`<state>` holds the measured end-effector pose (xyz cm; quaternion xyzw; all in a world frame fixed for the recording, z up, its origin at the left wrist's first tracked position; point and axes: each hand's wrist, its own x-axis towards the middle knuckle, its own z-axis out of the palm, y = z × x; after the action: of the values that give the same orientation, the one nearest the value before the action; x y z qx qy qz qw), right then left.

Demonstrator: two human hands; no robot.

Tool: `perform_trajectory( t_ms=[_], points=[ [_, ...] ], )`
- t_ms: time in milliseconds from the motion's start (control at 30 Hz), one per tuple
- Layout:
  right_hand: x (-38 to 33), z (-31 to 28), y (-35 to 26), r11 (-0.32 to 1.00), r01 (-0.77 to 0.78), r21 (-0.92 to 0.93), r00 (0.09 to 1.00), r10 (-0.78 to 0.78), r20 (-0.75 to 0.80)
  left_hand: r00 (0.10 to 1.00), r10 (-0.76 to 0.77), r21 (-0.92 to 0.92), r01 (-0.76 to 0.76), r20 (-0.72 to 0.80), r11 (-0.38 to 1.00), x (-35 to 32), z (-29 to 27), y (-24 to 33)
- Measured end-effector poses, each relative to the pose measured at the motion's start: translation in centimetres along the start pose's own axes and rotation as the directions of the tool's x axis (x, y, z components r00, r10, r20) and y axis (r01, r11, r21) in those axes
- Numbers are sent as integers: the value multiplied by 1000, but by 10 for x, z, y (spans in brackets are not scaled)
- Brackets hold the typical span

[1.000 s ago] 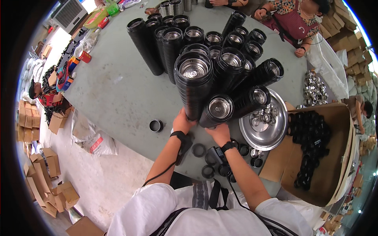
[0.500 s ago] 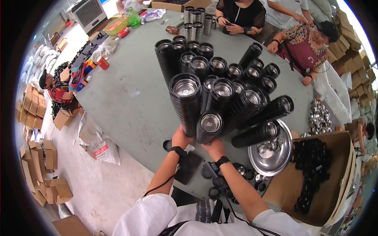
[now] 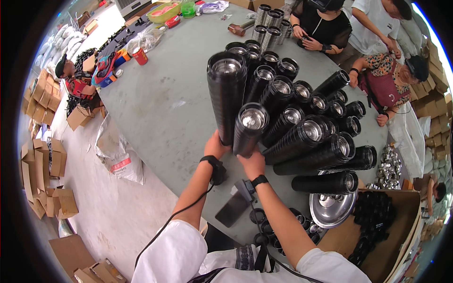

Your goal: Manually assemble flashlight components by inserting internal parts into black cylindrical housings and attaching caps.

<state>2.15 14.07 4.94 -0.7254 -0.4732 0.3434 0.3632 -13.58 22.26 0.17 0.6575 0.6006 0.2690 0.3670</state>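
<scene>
My left hand (image 3: 216,146) is closed around the lower end of a tall stack of black ring-shaped parts (image 3: 226,96), which has a perforated metal disc showing in its top. Close beside it, my right hand (image 3: 253,165) grips the bottom of a shorter stack of black rings (image 3: 250,129), also with shiny metal inside. Both stacks stand nearly upright, slightly apart at the top. The fingers are partly hidden behind the stacks. Several more black ring stacks (image 3: 314,134) crowd the grey table (image 3: 160,108) to the right and beyond, some leaning or lying.
A metal bowl (image 3: 350,207) and a carton of black parts (image 3: 409,221) lie at the right. Near my forearms are a dark phone-like slab (image 3: 232,210) and loose rings (image 3: 257,216). A hammer (image 3: 239,29) and metal cylinders (image 3: 271,35) lie farther off. Co-workers (image 3: 325,28) line the far side.
Both held stacks have moved away from me, farther over the table, with my hands still around them. The view has shifted, so the other stacks appear farther right.
</scene>
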Motion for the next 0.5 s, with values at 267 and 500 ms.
perform_trajectory(
  t_ms=[267,500],
  points=[
    [34,14,-20,1000,11,-2,999,-11,-45,1000,-20,-8,20,-13,1000,41,-15,9],
    [39,27,-19,999,-31,-11,991,30,-134,998,5,17,-4,-62,1000,50,-12,7]
  ],
)
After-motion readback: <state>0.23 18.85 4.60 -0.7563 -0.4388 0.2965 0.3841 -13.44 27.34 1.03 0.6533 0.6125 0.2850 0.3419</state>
